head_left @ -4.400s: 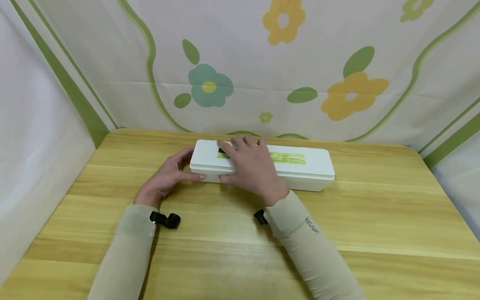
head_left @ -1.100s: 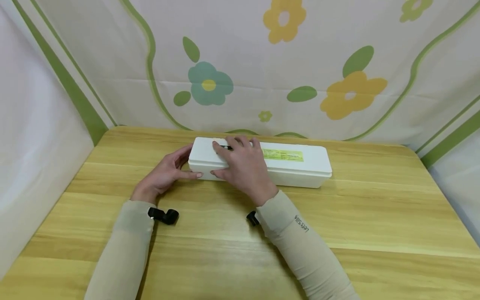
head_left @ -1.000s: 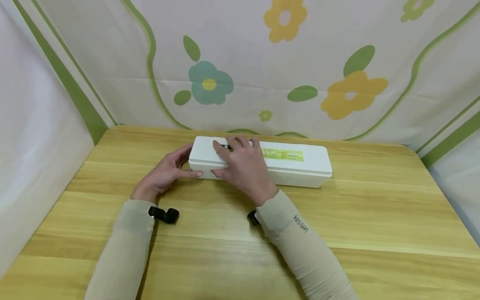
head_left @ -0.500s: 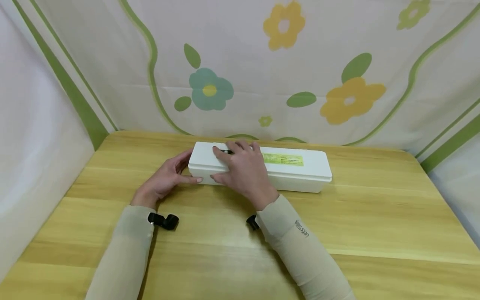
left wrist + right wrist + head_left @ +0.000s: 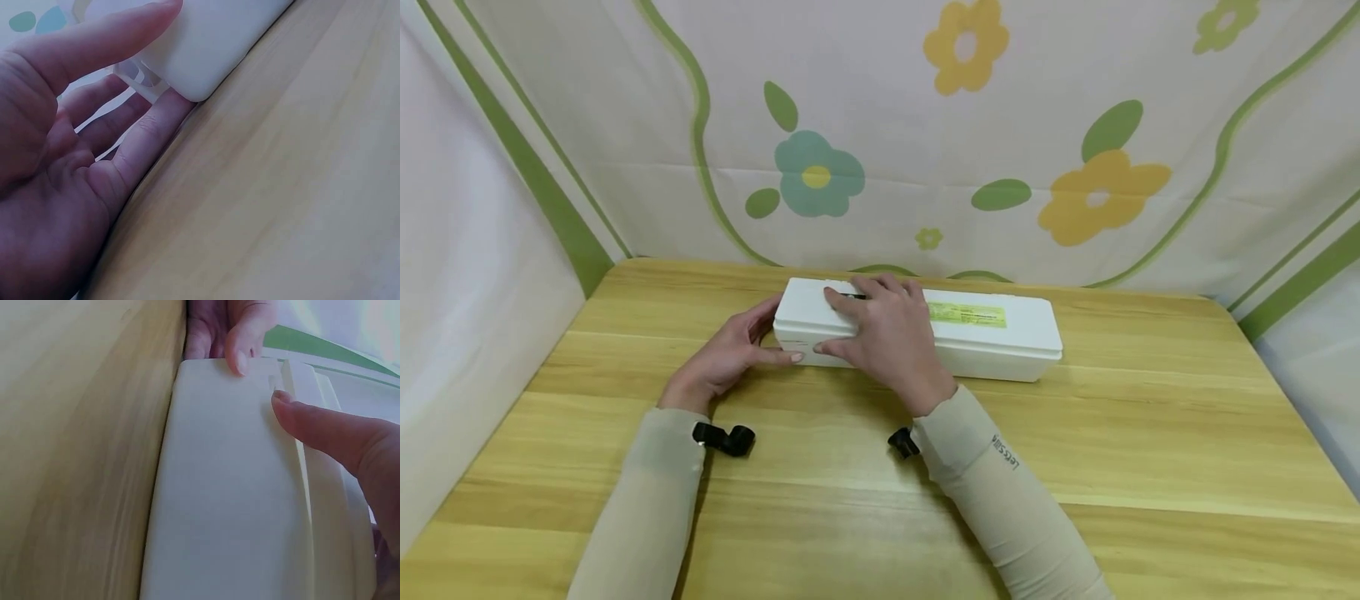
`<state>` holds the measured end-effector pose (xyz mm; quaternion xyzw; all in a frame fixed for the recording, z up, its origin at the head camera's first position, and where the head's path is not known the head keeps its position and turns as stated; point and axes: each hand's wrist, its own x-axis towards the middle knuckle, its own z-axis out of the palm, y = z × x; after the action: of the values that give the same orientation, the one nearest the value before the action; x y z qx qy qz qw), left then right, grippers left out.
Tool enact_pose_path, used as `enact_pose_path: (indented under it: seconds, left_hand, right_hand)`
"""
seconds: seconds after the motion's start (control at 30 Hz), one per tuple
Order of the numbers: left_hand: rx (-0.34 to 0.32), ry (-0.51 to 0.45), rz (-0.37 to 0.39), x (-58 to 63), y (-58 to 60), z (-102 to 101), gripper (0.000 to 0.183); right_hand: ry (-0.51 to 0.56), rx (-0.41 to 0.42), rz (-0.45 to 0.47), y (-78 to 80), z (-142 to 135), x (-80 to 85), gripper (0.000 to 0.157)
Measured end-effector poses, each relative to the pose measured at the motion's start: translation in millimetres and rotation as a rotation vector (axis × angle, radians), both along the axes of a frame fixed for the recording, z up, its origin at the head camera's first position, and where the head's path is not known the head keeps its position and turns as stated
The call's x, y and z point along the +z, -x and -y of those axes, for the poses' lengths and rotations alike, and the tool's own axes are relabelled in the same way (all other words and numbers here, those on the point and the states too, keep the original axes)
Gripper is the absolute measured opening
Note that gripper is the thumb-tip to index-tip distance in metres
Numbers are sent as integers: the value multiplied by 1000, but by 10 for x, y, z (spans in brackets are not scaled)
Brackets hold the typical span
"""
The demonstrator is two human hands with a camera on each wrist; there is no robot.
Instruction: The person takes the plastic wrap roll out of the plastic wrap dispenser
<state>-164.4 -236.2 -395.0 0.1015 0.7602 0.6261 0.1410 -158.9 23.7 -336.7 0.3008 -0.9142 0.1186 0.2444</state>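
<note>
A long white box with a fitted white lid lies on the table, a yellow-green label along its top. My left hand grips its left end, thumb on the front wall and fingers round the end. In the left wrist view those fingers reach past the box's lower corner. My right hand spans the lid from above, fingertips towards the far edge and covering part of the label. In the right wrist view its thumb presses at the seam under the lid's rim.
The wooden table extends on all sides of the box. Behind it hangs a white curtain printed with flowers. Black wrist cameras sit on the left sleeve and right sleeve.
My right hand has shifted left along the lid since the earliest frame. Its thumb now sits slightly higher and further left, and a thin dark line shows on the front wall near the left end.
</note>
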Motion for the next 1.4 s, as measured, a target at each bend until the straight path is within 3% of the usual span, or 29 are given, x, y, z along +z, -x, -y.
enact_pose_path:
  seconds: [0.17,0.37,0.8,1.07,1.4]
  left_hand:
    - [4,2,4,19,4,7,101]
    - [3,8,1,31,7,6,100]
    - [-4,15,-3,-1,16,5,98]
    - [7,13,9,-13,8,-3,100]
    - [15,7,19,11,-4,-2,101]
  right_hand:
    - [46,-2,-17,8,8,46,74]
    - [3,-4,-8,15,9,72,74]
    - [-42,-3,92,-4,-69,62,76]
    - [-125,72,114,-7,-417,14,82]
    - [-49,74,106,1,-960,8,81]
